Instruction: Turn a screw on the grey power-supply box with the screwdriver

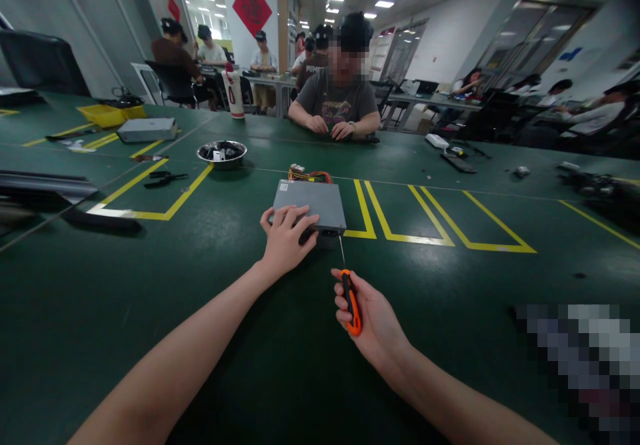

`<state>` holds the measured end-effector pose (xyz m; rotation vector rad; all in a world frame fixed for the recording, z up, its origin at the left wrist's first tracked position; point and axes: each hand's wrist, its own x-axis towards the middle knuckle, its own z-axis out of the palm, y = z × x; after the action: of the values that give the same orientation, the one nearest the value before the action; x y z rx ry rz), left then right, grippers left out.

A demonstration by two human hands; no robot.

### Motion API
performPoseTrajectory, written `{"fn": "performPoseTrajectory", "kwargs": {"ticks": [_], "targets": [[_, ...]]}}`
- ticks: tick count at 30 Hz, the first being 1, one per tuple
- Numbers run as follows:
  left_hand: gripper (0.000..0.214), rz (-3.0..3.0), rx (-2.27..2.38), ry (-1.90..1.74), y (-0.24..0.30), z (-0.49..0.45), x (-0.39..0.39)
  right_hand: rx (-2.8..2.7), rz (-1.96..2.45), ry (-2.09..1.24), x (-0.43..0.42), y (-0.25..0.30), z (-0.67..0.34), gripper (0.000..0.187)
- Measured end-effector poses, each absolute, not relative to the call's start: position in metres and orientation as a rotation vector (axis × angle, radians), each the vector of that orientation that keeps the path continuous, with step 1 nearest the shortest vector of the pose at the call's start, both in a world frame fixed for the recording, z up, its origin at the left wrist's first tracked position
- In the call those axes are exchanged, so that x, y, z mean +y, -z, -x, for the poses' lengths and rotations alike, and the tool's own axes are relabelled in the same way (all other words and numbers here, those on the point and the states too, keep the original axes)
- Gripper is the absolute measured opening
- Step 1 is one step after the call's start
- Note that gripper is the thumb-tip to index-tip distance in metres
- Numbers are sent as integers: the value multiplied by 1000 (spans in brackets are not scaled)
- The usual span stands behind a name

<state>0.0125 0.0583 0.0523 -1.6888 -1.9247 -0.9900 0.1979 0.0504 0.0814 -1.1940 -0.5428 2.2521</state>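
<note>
A grey metal power supply box [315, 202] lies on the green table [450, 312], with coloured wires [310, 176] coming out of its far end. My left hand [286, 237] rests on its near left corner, fingers spread over the top. My right hand [367, 315] is closed round an orange and black screwdriver [351, 300]. The thin shaft points up towards the near right corner of the box, its tip at or just short of that corner.
A metal bowl [221, 153] with dark parts stands at the back left, with black pliers [165, 178] near it. Yellow tape lines [430, 222] mark the table. Another grey box [148, 129] and a yellow tray [111, 114] lie far left. A person [336, 95] sits opposite; others work behind.
</note>
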Motion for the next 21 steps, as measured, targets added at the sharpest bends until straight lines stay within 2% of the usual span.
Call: {"fn": "performPoseTrajectory", "kwargs": {"ticks": [4,12,21], "targets": [[23,1694,-1927,977,-53,-12,58,-570,1189,-2197,50,-81,-198,9],[25,1683,-1934,985,-53,-13,58,-545,1206,-2269,51,-83,-197,22],[22,1682,-1930,979,-52,-12,58,-556,1216,-2194,51,-77,-198,8]]}}
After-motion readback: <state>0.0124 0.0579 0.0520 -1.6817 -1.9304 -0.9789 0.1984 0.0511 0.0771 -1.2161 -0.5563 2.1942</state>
